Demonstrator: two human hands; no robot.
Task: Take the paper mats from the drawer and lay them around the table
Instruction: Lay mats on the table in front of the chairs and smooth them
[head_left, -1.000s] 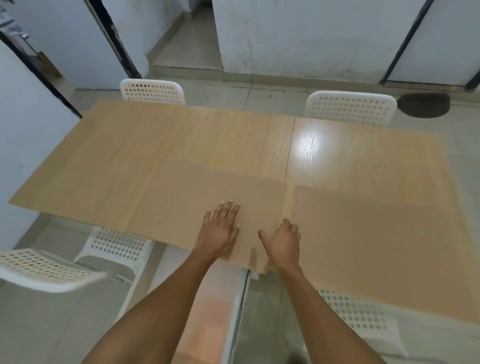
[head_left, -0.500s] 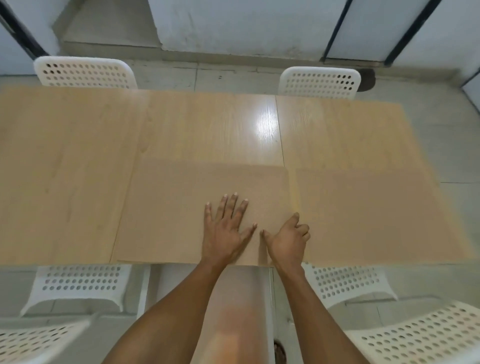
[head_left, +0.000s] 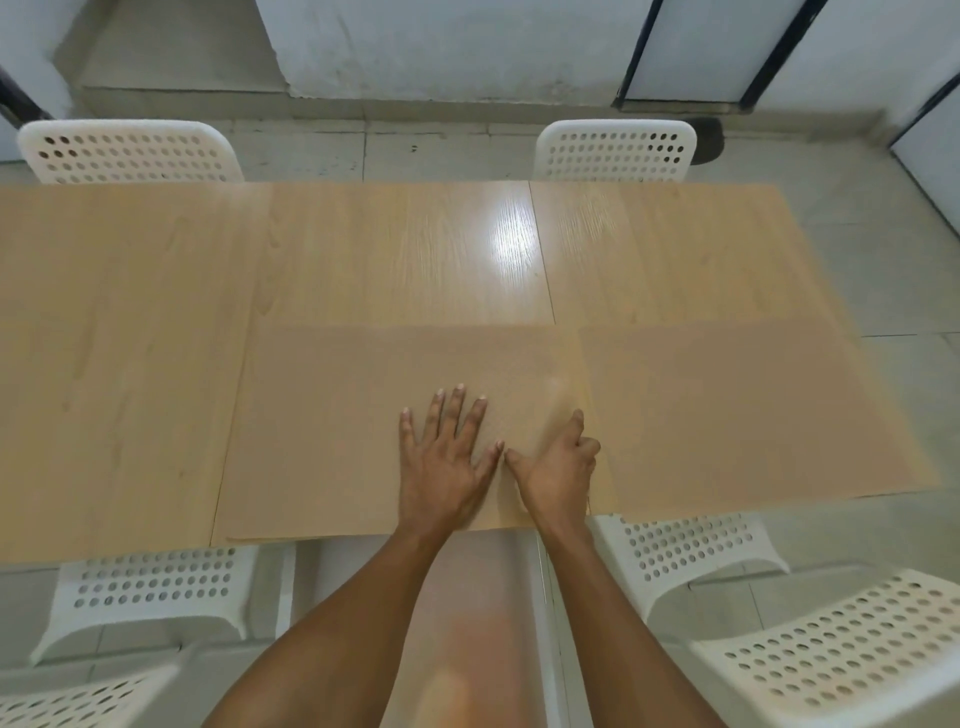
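Note:
Two brown paper mats lie side by side along the near edge of the light wooden table (head_left: 130, 338). My left hand (head_left: 447, 462) rests flat with fingers spread on the left mat (head_left: 332, 426). My right hand (head_left: 561, 467) sits on that mat's right end, fingers curled at its edge, thumb close to my left thumb. The right mat (head_left: 748, 415) lies untouched beside it, a narrow strip of table showing between the two. No drawer is in view.
White perforated chairs stand at the far side (head_left: 615, 150) (head_left: 124, 153) and under the near edge (head_left: 150, 587) (head_left: 691, 545). Another chair (head_left: 841, 654) is at the lower right. A grey tiled floor and white walls surround the table.
The view has swung from an angled look to square onto the table. Both hands stayed on the left mat, the left spreading flat and the right curling at the mat's right edge.

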